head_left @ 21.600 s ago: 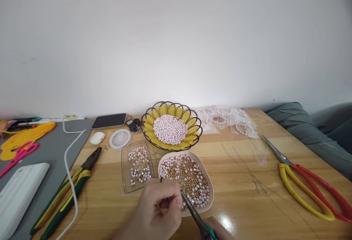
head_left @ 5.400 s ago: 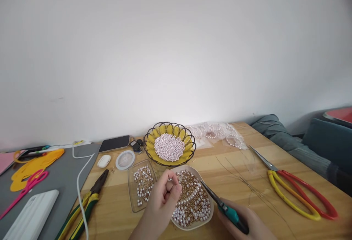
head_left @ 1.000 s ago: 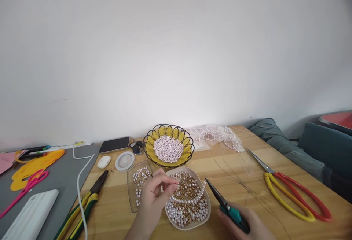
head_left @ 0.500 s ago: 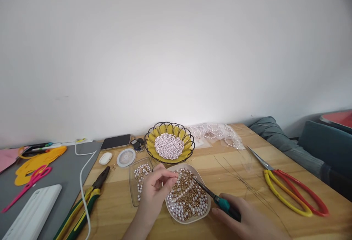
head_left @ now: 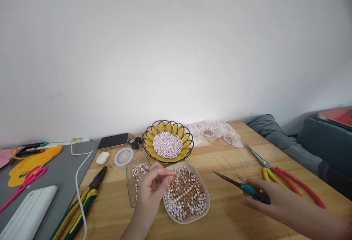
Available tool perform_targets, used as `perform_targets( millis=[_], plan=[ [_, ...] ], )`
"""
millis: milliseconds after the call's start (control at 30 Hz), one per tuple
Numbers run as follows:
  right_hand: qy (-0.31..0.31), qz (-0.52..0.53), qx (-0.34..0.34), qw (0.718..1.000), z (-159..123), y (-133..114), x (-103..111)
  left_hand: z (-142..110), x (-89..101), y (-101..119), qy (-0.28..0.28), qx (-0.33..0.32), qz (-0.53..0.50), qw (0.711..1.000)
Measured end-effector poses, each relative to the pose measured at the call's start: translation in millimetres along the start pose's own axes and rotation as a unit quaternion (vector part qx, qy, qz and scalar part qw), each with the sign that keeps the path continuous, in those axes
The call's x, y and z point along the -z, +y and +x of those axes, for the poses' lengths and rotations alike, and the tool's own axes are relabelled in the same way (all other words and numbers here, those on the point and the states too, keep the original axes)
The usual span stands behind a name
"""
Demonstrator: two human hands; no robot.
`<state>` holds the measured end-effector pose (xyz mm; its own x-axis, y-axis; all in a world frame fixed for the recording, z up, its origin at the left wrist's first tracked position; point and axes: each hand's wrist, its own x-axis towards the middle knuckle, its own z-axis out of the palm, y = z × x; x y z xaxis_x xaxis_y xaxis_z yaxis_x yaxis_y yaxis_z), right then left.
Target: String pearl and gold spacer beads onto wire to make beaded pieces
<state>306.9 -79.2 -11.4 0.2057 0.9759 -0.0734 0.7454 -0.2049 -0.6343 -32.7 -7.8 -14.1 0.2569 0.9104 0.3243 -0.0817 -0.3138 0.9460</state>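
Note:
Over the left rim of a white dish filled with pearly and gold beads, my left hand pinches thumb and forefinger together. Something small and pale shows at its fingertips, too small to name. A short string of pearly beads lies across the loose ones. My right hand is wrapped round slim long-nose pliers with teal and black handles. Their dark tip points left, over bare wood to the right of the dish. Beneath the right hand, part of the red and yellow-handled scissors is hidden.
Behind the dish stands a black-rimmed yellow basket of pearly beads. A clear tray is partly behind my left hand. Large pliers, a spool, an earbud case and a phone lie leftward. Thin wires lie right.
My right hand has moved right with the pliers, away from the dish and toward the scissors. The left hand keeps its pinch over the dish. The view has shifted slightly.

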Motion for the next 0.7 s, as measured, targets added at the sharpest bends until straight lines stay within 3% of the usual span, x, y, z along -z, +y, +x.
perform_targets(
  millis=[100,333,467,567,700],
  plan=[
    [-0.047,-0.094,-0.008,0.994,8,10,1,-1,-0.2,2,-0.006,-0.001,-0.005,1.000],
    [0.004,-0.185,0.111,0.976,25,-4,-42,-2,-1.4,0,0.004,-0.020,-0.014,1.000],
    [0.099,-0.270,0.131,0.949,35,-16,-72,-1,0.5,1,0.007,-0.033,-0.017,0.999],
    [0.131,-0.275,0.155,0.940,44,-24,-84,-1,-0.5,3,0.008,-0.023,-0.011,1.000],
    [0.154,-0.246,0.157,0.944,56,-29,-89,-4,-7.1,8,0.054,0.055,-0.025,0.997]
  ],
)
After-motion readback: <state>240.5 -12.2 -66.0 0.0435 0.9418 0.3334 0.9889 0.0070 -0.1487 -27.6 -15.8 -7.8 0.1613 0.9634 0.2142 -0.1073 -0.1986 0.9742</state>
